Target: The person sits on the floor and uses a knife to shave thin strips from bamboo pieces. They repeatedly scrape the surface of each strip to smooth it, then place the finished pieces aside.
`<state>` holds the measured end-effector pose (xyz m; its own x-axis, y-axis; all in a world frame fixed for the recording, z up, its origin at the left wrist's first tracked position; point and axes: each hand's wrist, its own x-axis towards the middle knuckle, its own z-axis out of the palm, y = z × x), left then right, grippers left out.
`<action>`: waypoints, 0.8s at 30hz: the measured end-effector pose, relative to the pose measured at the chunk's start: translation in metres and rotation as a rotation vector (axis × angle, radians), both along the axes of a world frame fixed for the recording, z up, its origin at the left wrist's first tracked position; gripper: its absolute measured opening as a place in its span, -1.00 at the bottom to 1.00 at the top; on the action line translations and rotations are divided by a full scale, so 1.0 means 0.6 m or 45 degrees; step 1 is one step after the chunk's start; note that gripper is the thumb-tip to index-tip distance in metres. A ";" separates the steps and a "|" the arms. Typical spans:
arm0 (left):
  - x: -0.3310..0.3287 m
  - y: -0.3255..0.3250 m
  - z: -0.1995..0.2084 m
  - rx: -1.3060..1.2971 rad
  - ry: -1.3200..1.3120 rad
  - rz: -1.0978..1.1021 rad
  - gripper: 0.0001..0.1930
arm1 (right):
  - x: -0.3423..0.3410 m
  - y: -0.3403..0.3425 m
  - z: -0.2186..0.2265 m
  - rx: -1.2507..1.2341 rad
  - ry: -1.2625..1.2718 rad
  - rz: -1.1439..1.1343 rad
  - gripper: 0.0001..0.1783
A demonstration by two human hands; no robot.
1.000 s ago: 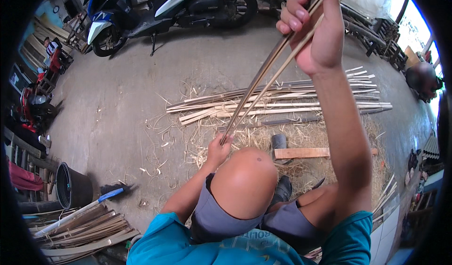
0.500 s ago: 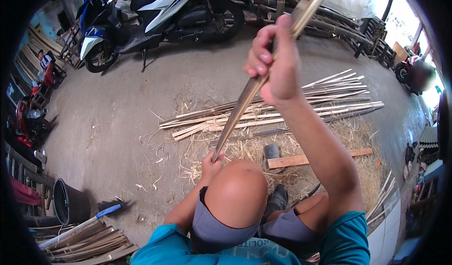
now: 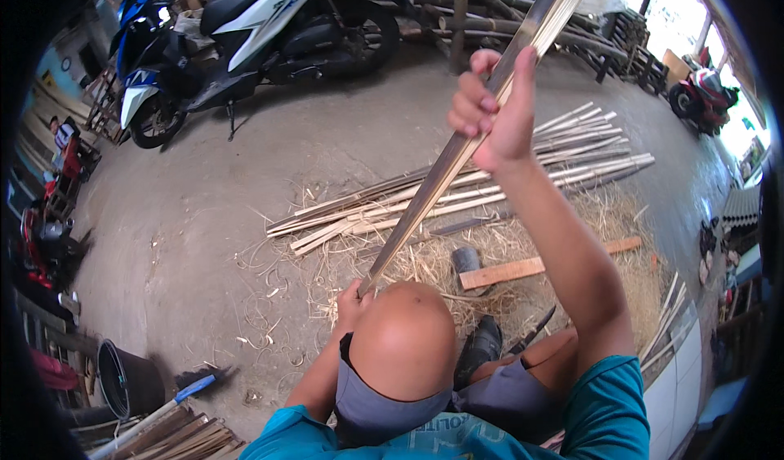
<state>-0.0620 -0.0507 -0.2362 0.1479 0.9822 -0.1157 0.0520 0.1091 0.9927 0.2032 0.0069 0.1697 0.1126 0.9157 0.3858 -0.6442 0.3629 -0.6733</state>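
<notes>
A long bamboo strip (image 3: 433, 184), dark on one face and pale along its layered edge, slants from beside my raised knee to beyond the upper edge of the view. My left hand (image 3: 353, 305) is closed round its lower end, partly hidden behind the knee. Higher up, my right hand (image 3: 500, 117) curls its fingers round the strip, with the thumb stretched along the pale side. Beneath the strip, a spread of split bamboo strips (image 3: 563, 168) lies on the floor.
Pale shavings (image 3: 425, 268) litter the floor around a wooden plank (image 3: 523, 272) and a dark cylindrical block (image 3: 467, 265). A scooter (image 3: 278, 43) stands ahead, bamboo poles (image 3: 563, 43) behind it. At lower left are a black bucket (image 3: 131, 378) and a blue-handled tool (image 3: 194, 388).
The held strip has turned, showing more of its pale layered side. My right hand's fingers have loosened a little and its thumb lies straighter. The whole view has shifted slightly.
</notes>
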 end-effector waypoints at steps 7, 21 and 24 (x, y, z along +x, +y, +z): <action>-0.060 -0.025 0.087 0.336 0.574 -0.322 -0.75 | 0.120 0.011 -0.065 0.081 0.140 0.230 -0.22; -0.256 -0.149 -0.044 0.140 0.974 -0.505 -0.75 | 0.224 0.010 -0.471 -1.052 0.511 -0.468 -0.37; -0.255 -0.146 -0.036 0.116 0.995 -0.530 -0.75 | 0.232 -0.010 -0.528 -1.196 0.289 -0.547 -0.32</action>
